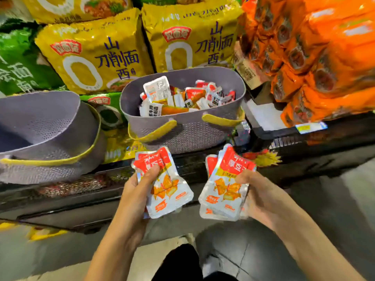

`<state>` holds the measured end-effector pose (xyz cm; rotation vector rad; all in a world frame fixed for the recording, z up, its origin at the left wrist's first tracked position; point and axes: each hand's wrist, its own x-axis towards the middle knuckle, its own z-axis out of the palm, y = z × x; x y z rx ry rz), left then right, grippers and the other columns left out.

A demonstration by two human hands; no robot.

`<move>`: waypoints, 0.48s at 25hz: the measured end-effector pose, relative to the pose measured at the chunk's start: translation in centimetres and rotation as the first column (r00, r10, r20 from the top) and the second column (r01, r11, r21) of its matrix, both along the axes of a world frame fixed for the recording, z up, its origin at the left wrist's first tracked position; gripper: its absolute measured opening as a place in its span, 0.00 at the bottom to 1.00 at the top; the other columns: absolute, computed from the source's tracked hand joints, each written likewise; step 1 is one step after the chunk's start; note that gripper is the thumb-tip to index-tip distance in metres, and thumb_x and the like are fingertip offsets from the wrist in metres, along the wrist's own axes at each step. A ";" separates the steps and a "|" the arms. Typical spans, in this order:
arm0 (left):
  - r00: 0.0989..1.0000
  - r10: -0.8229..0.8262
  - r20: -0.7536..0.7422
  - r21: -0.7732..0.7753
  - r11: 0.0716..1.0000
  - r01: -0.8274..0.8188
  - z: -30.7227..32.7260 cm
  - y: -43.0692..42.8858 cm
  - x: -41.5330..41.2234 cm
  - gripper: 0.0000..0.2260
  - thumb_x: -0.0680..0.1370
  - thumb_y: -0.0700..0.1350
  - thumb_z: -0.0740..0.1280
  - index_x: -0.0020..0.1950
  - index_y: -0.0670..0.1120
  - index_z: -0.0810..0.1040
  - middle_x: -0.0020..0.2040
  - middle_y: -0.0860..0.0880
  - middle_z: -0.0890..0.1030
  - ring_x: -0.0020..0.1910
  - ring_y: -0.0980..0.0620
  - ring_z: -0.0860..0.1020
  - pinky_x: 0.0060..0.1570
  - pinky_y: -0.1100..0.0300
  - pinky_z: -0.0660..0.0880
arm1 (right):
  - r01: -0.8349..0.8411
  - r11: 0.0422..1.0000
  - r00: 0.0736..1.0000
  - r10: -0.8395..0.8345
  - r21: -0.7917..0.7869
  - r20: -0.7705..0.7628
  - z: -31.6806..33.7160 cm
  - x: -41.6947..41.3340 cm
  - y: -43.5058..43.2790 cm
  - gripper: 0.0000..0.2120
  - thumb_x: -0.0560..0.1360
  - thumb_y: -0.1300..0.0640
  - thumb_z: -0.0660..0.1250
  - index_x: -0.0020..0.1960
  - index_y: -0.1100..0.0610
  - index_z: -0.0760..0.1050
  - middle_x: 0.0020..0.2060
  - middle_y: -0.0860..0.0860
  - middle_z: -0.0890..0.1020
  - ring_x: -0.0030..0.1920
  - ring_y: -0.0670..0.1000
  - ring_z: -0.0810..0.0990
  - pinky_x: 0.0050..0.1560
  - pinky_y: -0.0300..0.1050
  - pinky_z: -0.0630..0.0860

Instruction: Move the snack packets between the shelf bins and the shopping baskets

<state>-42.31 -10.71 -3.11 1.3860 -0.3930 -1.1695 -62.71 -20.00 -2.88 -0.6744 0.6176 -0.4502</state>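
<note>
My left hand (136, 191) grips a small stack of red, white and silver snack packets (168, 191), thumb across their top. My right hand (256, 191) holds another stack of the same snack packets (223, 191) from the right side. Both stacks hang in front of the shelf edge, just below a grey shopping basket (182, 132) with yellow handles. That basket holds several loose packets (188, 96). A second grey basket (46, 126) stands to the left, tilted toward me; its visible inside shows no packets.
Large yellow noodle bags (95, 55) stand behind the baskets, green bags (18, 63) at far left, orange packs (324, 57) piled at right. A dark shelf edge (284, 136) with price labels runs across. Grey floor and my dark shoe (178, 264) lie below.
</note>
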 end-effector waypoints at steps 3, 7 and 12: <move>0.985 -0.164 -0.047 0.083 0.982 0.168 -2.6 1.3 -1.0 0.23 0.66 0.53 0.66 0.56 0.41 0.78 0.42 0.41 0.84 0.32 0.45 0.83 0.28 0.54 0.79 | 0.154 0.985 0.986 -0.148 0.080 -0.079 -3.2 -2.1 4.1 0.40 0.49 0.51 0.80 0.61 0.55 0.78 0.58 0.58 0.81 0.55 0.58 0.81 0.51 0.57 0.79; 0.911 -0.400 -0.095 0.126 0.903 0.410 -5.9 2.2 -1.0 0.20 0.67 0.54 0.67 0.54 0.44 0.78 0.43 0.42 0.84 0.34 0.46 0.82 0.37 0.53 0.78 | 0.432 0.877 0.901 -0.410 0.210 -0.140 -6.6 -2.9 8.9 0.51 0.42 0.49 0.83 0.64 0.58 0.76 0.57 0.59 0.80 0.52 0.60 0.81 0.55 0.58 0.77; 0.719 -0.673 -0.173 0.186 0.695 0.695 -8.9 2.7 -1.6 0.18 0.67 0.54 0.73 0.46 0.42 0.76 0.35 0.42 0.81 0.29 0.47 0.79 0.29 0.57 0.77 | 0.774 0.539 0.628 -0.716 0.333 -0.303 -9.4 -2.8 16.9 0.50 0.39 0.57 0.80 0.62 0.63 0.76 0.56 0.62 0.80 0.50 0.61 0.80 0.48 0.58 0.79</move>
